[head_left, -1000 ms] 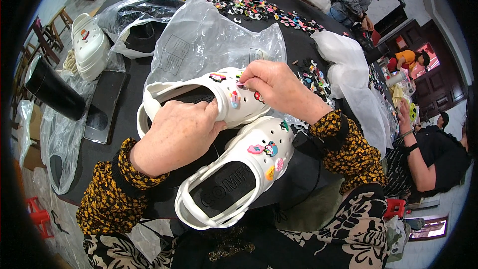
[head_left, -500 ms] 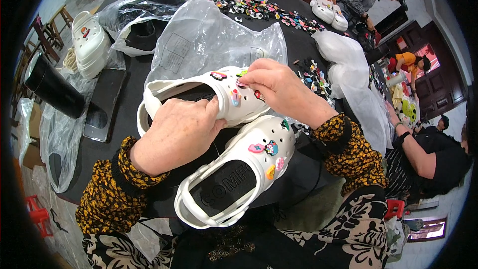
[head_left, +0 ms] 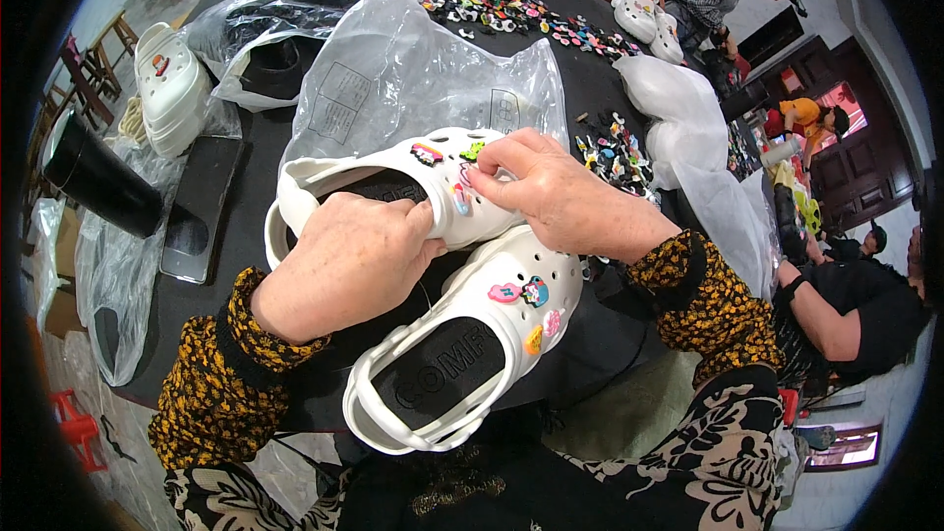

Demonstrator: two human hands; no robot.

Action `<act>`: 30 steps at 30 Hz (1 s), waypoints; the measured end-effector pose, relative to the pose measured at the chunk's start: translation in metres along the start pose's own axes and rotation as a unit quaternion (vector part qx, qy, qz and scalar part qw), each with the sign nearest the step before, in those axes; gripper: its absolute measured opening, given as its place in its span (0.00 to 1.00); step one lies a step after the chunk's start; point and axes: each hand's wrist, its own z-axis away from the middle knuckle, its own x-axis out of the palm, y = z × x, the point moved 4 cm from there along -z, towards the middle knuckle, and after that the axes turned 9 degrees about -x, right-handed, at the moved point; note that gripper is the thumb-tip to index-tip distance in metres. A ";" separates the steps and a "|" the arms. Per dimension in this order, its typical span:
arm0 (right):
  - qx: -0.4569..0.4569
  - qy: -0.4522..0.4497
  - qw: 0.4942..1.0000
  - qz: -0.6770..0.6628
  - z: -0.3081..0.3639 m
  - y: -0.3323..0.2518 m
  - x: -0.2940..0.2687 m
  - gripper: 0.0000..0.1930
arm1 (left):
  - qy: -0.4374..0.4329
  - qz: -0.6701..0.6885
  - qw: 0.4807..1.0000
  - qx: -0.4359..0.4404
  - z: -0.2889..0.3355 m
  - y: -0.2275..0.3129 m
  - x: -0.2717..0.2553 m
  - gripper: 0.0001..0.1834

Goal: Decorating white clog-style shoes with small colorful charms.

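A white foam clog (head_left: 482, 221) lies tilted across the middle of the table, its opening facing me. My left hand (head_left: 344, 261) is closed on its upper edge, some fingers reaching inside the shoe. At the perforated top, my right hand (head_left: 556, 199) pinches and presses a small pink shoe charm (head_left: 465, 175), partly covered by the fingertips. Beside it sit a rainbow-coloured charm (head_left: 427, 154) and a green charm (head_left: 472, 150). Nearer to me rests the second white clog (head_left: 516, 320), touching the first and bearing several colourful charms. Its black insole shows.
Clear plastic bags (head_left: 413, 79) lie behind the clogs. A phone (head_left: 202, 211), a black tumbler (head_left: 103, 172) and another white clog (head_left: 172, 88) stand at left. Loose charms (head_left: 492, 0) spread along the far side. White wrapping (head_left: 674, 118) lies at right; other people sit around the table.
My right hand has shifted slightly lower on the clog, its fingertips pressing closer over the pink charm. The left hand keeps its hold, and the clog has moved slightly left.
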 end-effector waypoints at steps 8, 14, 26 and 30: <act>-0.020 -0.039 0.999 -0.009 -0.008 -0.002 0.006 0.19 | -0.016 0.001 1.000 0.017 -0.001 0.004 0.000 0.11; -0.014 -0.049 0.999 -0.012 -0.011 -0.004 0.012 0.18 | -0.025 0.000 0.999 0.033 -0.001 0.004 0.003 0.12; -0.004 -0.063 0.998 0.013 -0.017 0.003 0.013 0.16 | -0.046 -0.023 0.998 0.021 -0.006 0.006 0.005 0.09; 0.012 -0.018 1.000 -0.023 -0.012 0.016 0.006 0.13 | -0.004 -0.010 1.000 0.016 -0.005 0.006 0.003 0.11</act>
